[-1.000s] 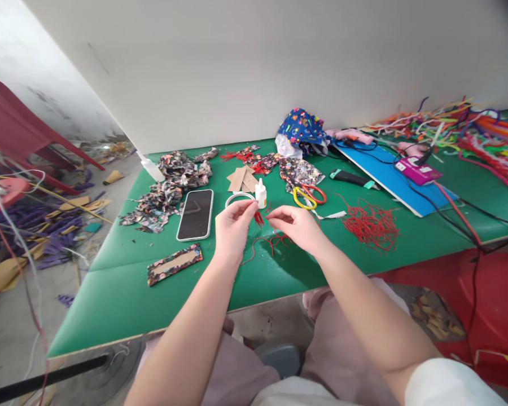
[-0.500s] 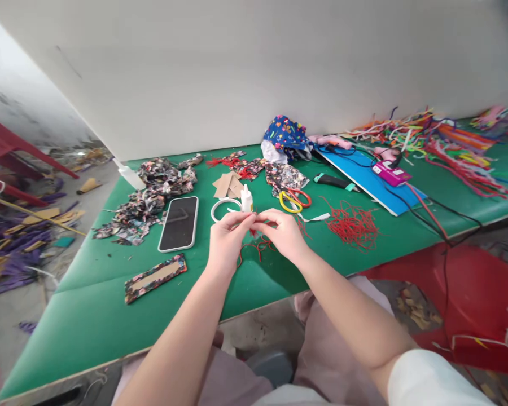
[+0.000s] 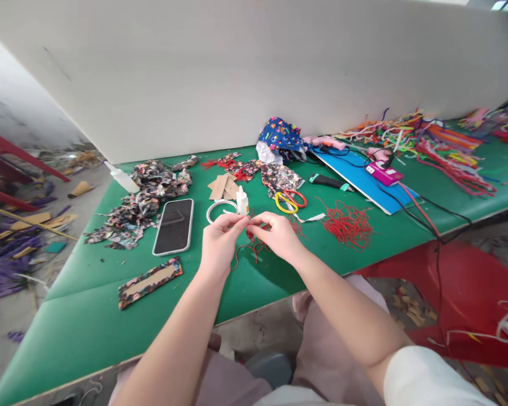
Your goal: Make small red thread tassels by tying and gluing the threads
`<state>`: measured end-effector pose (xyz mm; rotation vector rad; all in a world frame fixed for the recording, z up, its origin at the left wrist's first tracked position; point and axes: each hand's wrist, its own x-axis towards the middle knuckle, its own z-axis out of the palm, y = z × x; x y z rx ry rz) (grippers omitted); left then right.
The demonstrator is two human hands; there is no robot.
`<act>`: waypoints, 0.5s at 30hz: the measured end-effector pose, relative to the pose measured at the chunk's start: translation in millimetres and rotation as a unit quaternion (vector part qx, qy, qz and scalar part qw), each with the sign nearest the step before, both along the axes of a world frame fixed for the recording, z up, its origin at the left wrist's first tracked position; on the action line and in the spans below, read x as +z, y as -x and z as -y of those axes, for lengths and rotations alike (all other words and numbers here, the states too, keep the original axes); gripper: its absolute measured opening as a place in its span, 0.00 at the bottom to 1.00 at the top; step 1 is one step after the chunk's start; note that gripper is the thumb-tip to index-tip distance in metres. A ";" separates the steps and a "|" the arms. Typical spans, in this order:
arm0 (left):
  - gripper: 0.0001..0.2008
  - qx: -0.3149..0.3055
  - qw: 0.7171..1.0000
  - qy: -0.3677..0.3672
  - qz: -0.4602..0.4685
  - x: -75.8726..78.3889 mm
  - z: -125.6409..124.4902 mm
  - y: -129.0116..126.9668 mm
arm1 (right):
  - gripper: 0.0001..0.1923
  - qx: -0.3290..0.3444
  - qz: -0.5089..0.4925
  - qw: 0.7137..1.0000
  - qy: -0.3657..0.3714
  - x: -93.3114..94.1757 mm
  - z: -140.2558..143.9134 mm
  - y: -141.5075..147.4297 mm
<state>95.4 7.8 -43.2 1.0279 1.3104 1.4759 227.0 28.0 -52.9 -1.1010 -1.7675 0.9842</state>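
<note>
My left hand (image 3: pixel 220 242) and my right hand (image 3: pixel 277 235) meet fingertip to fingertip just above the green table (image 3: pixel 88 304), both pinching thin red cord (image 3: pixel 250 247) whose loose ends trail onto the table below. Right behind my hands stand a small white glue bottle (image 3: pixel 241 201) and a white ring (image 3: pixel 219 210). A phone (image 3: pixel 174 225) lies face up to the left of my left hand.
Floral fabric scraps (image 3: pixel 144 197) and a fabric-covered cardboard strip (image 3: pixel 150 274) lie at left. Cardboard pieces (image 3: pixel 222 186), scissors (image 3: pixel 290 199), a pile of red cord (image 3: pixel 347 223), a blue board (image 3: pixel 359 177), glue guns (image 3: pixel 325 142) and coloured pipe cleaners (image 3: pixel 440 141) lie behind and right. Red plastic chair (image 3: pixel 469 293) at right.
My hands have come together from slightly apart, now pinching the red cord at one spot. The view has shifted, so the table items sit lower and further left.
</note>
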 end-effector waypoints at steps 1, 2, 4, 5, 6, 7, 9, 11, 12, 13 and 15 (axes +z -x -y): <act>0.09 0.004 1.000 0.002 -0.005 0.2 -0.1 0.5 | 0.08 0.003 0.003 1.000 0.002 0.0 0.0 -0.3; 0.09 0.007 1.000 0.004 -0.008 0.5 -0.1 0.9 | 0.08 0.006 0.007 1.000 0.004 0.1 -0.1 -0.7; 0.09 0.011 1.000 0.007 -0.010 0.9 -0.1 1.3 | 0.08 0.007 0.013 1.000 0.004 0.7 -0.6 -1.3; 0.09 0.013 1.000 0.008 -0.010 0.9 0.0 1.3 | 0.07 0.007 0.016 1.000 0.004 1.1 -1.0 -1.6; 0.09 0.013 1.000 0.009 -0.010 0.9 0.2 1.3 | 0.08 0.008 0.019 1.000 0.005 1.4 -1.3 -1.9; 0.10 0.015 1.000 0.011 -0.011 0.9 0.3 1.1 | 0.08 0.008 0.022 1.000 0.006 1.7 -1.6 -2.1; 0.10 0.018 1.000 0.016 -0.013 0.7 0.7 0.8 | 0.08 0.005 0.027 1.000 0.011 2.3 -1.9 -2.6; 0.10 0.020 0.999 0.023 -0.015 0.9 0.9 0.7 | 0.09 0.005 0.026 0.999 0.026 3.1 -1.8 -3.3; 0.10 0.018 0.999 0.025 -0.015 1.3 1.0 0.9 | 0.09 0.011 0.023 0.999 0.038 3.6 -1.8 -3.8; 0.11 0.014 0.999 0.027 -0.013 1.7 0.9 1.3 | 0.09 0.021 0.017 0.998 0.051 4.2 -1.9 -4.3; 0.11 0.001 1.000 0.027 -0.002 3.1 0.7 2.6 | 0.11 0.042 -0.007 0.997 0.067 5.6 -2.8 -5.7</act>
